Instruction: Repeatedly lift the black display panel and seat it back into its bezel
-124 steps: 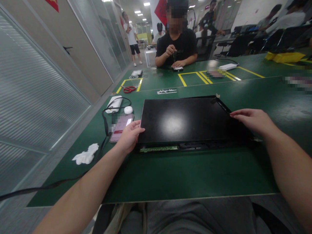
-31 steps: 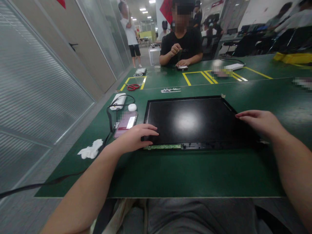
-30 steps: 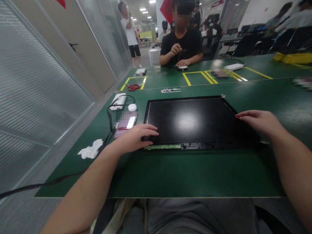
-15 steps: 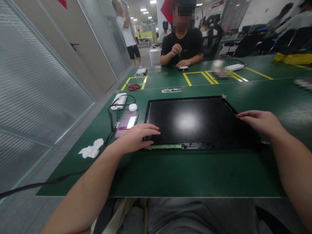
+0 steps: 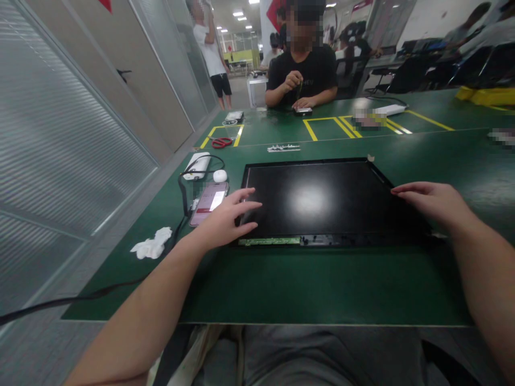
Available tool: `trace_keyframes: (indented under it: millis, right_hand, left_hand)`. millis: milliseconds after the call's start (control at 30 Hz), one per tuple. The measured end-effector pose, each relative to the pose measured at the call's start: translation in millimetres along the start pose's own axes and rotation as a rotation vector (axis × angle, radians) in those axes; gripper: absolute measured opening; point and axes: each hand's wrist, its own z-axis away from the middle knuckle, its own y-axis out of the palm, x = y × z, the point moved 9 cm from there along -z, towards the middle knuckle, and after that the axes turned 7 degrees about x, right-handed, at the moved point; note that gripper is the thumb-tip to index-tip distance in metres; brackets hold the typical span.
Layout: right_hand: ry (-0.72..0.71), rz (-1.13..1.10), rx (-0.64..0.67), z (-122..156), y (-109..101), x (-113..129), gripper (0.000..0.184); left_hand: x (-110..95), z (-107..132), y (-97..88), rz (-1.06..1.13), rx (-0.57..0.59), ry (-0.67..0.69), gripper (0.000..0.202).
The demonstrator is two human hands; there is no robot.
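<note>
A black display panel point(image 5: 322, 201) lies flat on the green table mat point(image 5: 314, 284), with a thin green circuit strip point(image 5: 269, 242) along its near edge. My left hand point(image 5: 225, 217) rests at the panel's near left corner, its fingers spread and slightly raised over the glass. Over at the right edge, my right hand point(image 5: 432, 202) lies flat with its fingers stretched along the frame. Neither hand grips anything.
Left of the panel lie a phone point(image 5: 209, 197), a white earbud case point(image 5: 219, 176), a white charger point(image 5: 197, 165) with a black cable, and crumpled tissue point(image 5: 152, 249). Red scissors point(image 5: 220, 142) lie farther back. A seated person in black point(image 5: 301, 75) works across the table.
The panel was raised off the table earlier and now lies flat. In the last half second my left fingers have lifted and spread over the corner. My right hand has stayed put.
</note>
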Motion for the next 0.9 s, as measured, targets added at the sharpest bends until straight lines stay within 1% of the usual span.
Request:
trace_keyframes:
  millis: [67, 133, 200, 300, 367, 467, 567, 633, 733, 800, 900]
  right_hand:
    - [0.003, -0.018, -0.01, 0, 0, -2, 0.034]
    - [-0.004, -0.045, -0.021, 0, 0, -3, 0.034]
    - [-0.028, -0.073, -0.041, 2, 0, -1, 0.036]
    - [-0.046, -0.106, -0.08, 7, -5, 3, 0.035]
    - [-0.027, -0.115, -0.105, 10, -8, 5, 0.035]
    - [0.037, -0.084, -0.133, 12, -12, 2, 0.036]
    - [0.093, -0.027, -0.108, 7, -10, -7, 0.041]
    - [0.084, -0.003, -0.096, 1, -8, -12, 0.042]
    - [0.011, 0.012, -0.117, -6, -8, -15, 0.039]
    - [-0.014, 0.029, -0.109, -10, -5, -16, 0.037]
    - [0.028, 0.065, -0.07, -12, 1, -19, 0.041]
  left_hand:
    - [5, 0, -4.6, -0.029, -0.08, -0.089, 0.044]
    - [13, 0, -6.4, -0.042, -0.129, -0.188, 0.046]
    - [23, 0, -5.0, -0.029, -0.144, -0.278, 0.048]
    - [35, 0, 2.6, 0.018, -0.111, -0.36, 0.051]
    - [37, -1, 8.5, 0.021, -0.08, -0.371, 0.052]
    - [35, -2, 14.7, -0.032, -0.062, -0.337, 0.053]
    - [35, -2, 20.1, -0.071, -0.055, -0.332, 0.054]
    - [37, -1, 21.8, -0.084, -0.059, -0.345, 0.054]
    - [37, 0, 21.6, -0.096, -0.069, -0.357, 0.052]
    - [37, 0, 21.9, -0.1, -0.062, -0.367, 0.052]
    - [38, -1, 23.6, -0.102, -0.042, -0.383, 0.051]
